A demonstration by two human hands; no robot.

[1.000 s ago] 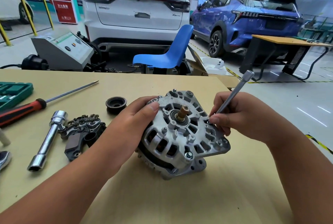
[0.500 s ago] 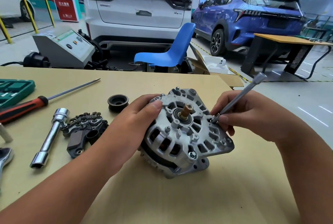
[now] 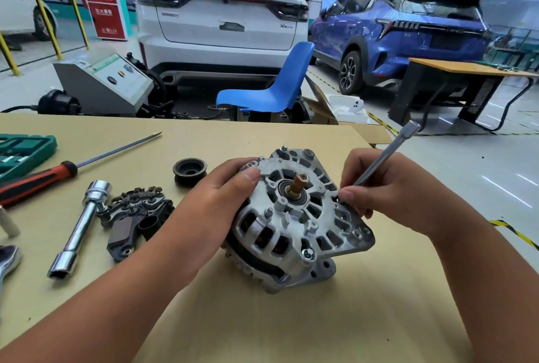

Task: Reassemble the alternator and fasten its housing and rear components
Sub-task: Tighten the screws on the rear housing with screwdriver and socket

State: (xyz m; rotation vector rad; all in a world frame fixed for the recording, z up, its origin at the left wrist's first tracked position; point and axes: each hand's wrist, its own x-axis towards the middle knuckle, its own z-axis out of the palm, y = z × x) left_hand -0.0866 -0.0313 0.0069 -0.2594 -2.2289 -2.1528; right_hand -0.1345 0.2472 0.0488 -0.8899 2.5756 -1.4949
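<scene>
Alternator (image 3: pixel 294 216) sits tilted on the table (image 3: pixel 291 319), centre of frame, propped on its lower mounting ear, slotted end face and shaft (image 3: pixel 297 183) up toward the camera. Left hand (image 3: pixel 221 205) curls round its left rim, thumb on the face. Right hand (image 3: pixel 388 190) pinches a slim metal driver (image 3: pixel 388 152) low on the shank, fingertips bunched at the tip on the housing's right edge. The fastener under them is hidden, so I can't tell if it's seated.

Risks, as I read it:
- Driver leans toward upper right. If that's off the screw axis, expect cam-out or a crossed thread.
- If a small fastener slips from that pinch, the open vent slots are right beside it and it's lost inside.
- Housing rests on one ear only, so side load from the driver can rock it if the left grip eases.
- A slip inward puts the tip near the shaft.

Around:
- Rectifier plate (image 3: pixel 134 216) and black pulley (image 3: pixel 190 171) lie loose left of the alternator, not fitted.
- Tube socket wrench (image 3: pixel 78 231) just beside the plate, lower left.
- Red-black screwdriver (image 3: pixel 58 173) and green tool case (image 3: pixel 20 152) at the left edge.
- Blue chair (image 3: pixel 271 91) and parked cars beyond the table, top.

Left forearm lies between the alternator and those loose parts; reaching for them means releasing the housing.
</scene>
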